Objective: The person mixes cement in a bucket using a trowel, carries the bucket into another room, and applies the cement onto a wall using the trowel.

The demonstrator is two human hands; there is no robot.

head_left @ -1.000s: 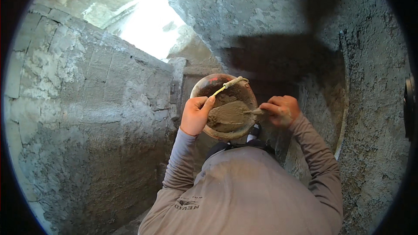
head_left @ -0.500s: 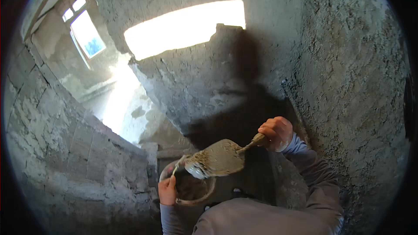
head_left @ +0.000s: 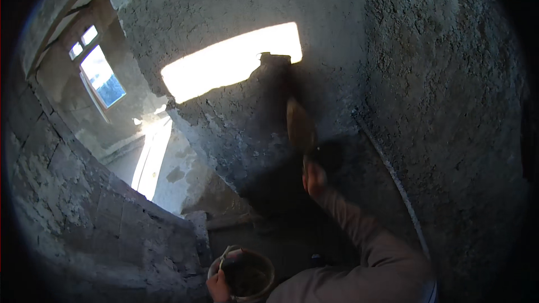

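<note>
My right hand (head_left: 314,179) is closed round the handle of a mortar-coated trowel (head_left: 301,126). The blade points up and away from me in front of the shadowed wall; whether it touches the wall I cannot tell, as it is blurred. Low in the view, my left hand (head_left: 218,288) grips a bucket (head_left: 272,274) at its left side, by the rim or handle. Some dark, wet-looking mix (head_left: 247,275) shows inside, though shade hides most of its detail.
Ahead stands a rough grey plastered wall (head_left: 224,134) with a bright sunlit patch across it. A coarse wall (head_left: 449,106) rises on the right, a block wall (head_left: 101,207) on the left. Beyond an opening at far left is a window (head_left: 103,76).
The trowel has swung from above the bucket up toward the wall, its blade now pointing away from me. The bucket and my left hand sit lower in the view.
</note>
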